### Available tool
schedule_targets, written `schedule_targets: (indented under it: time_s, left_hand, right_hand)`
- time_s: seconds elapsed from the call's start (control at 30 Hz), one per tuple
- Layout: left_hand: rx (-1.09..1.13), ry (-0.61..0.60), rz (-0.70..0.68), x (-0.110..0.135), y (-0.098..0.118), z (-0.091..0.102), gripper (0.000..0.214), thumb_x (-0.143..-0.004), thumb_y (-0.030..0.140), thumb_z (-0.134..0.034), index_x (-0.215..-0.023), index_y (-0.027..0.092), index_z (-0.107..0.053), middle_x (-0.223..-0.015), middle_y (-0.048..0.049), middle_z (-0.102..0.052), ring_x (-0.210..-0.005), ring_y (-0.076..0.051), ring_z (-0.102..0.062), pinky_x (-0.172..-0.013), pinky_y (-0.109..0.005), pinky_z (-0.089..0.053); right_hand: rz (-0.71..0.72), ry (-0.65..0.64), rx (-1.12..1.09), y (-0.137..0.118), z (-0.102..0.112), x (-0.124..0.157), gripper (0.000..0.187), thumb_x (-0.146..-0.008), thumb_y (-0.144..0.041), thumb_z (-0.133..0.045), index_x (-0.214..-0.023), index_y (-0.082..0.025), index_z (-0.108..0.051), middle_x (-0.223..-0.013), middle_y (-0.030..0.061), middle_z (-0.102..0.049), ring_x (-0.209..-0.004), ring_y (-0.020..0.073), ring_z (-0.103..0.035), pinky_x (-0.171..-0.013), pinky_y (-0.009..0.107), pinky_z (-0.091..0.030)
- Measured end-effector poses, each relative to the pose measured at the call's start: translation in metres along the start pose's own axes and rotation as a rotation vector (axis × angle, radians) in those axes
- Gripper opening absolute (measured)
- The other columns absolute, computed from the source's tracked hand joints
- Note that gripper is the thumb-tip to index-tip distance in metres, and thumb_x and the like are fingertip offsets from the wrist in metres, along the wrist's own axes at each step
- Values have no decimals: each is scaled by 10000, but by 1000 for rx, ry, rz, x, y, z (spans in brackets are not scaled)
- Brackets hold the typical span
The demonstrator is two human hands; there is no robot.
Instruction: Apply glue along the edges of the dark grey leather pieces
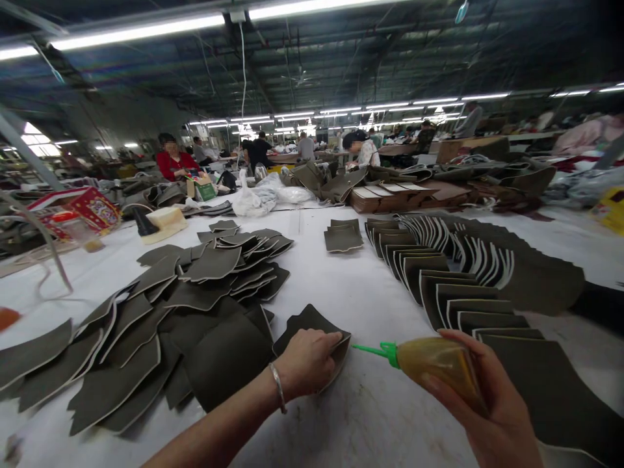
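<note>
My left hand [306, 361] is closed on a dark olive cut leather piece [307, 322], gripping its near edge on the white table [351, 286]. A thin bangle circles that wrist. My right hand [487, 403] is wrapped round a squeeze bottle of amber glue [433, 359]. Its green nozzle [373, 351] points left toward the held piece, a short way from it. A loose heap of the same olive pieces [160, 325] lies left of my left hand. Neat overlapping rows of pieces [453, 273] fan out on the right.
A small stack of pieces [342, 237] sits mid-table. A red box [80, 208], a yellow block [168, 220] and white plastic bags [258, 195] stand at the far left and back. Brown stacks [404, 194] lie behind. Other workers sit at distant tables.
</note>
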State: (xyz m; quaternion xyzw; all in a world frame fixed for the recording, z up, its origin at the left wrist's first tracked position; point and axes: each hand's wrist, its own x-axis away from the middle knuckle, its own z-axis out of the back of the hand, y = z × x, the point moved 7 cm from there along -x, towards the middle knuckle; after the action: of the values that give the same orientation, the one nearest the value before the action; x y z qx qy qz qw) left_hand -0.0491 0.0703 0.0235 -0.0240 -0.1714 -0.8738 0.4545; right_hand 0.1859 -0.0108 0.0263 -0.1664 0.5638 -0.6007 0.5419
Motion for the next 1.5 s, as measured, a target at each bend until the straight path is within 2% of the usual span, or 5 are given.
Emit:
schedule_targets:
  time_s: [0.2, 0.53, 1.13, 1.3, 1.5]
  left_hand:
    - [27, 16, -20, -3, 0, 1, 594, -765, 155, -478, -1332, 276, -607, -1056, -77, -745, -946, -302, -700, -827, -411, -531]
    - [32, -3, -3, -4, -1, 0, 535, -779, 181, -467, -1280, 253, -641, -1019, -91, -742, -916, -300, -693, -799, -396, -527]
    - [27, 19, 11, -2, -3, -4, 517, -789, 226, -464, -1273, 277, -638, -970, -91, -704, -870, -292, -677, -751, -378, -525]
    - [31, 9, 15, -1, -2, -5, 526, -802, 230, -471, -1302, 289, -620, -981, -86, -694, -866, -278, -674, -750, -362, -520]
    - [30, 24, 6, 0, 0, -4, 540, -804, 218, -449, -1315, 272, -612, -993, -94, -695, -855, -284, -679, -751, -382, -529]
  right_hand:
    - [73, -94, 113, -27, -23, 1, 509, -834, -574, -698, -1230, -292, -548, -1180, 33, -581, -1010, 267, -595, -977, 396, -451]
    - [303, -158, 303, -48, -40, 6, 459, -912, -592, -627, -1229, -279, -515, -1157, 35, -631, -978, 244, -640, -847, 323, -483]
    - [70, -136, 163, -34, -32, 2, 457, -874, -569, -669, -1195, -274, -533, -1139, 48, -566, -965, 275, -571, -902, 419, -445]
    - [4, -141, 125, -24, -30, 3, 459, -852, -572, -693, -1178, -283, -548, -1120, 26, -570, -944, 252, -575, -891, 387, -457]
    - [58, -128, 135, -9, -27, -3, 470, -843, -537, -718, -1205, -289, -550, -1077, 23, -592, -872, 231, -593, -764, 350, -493]
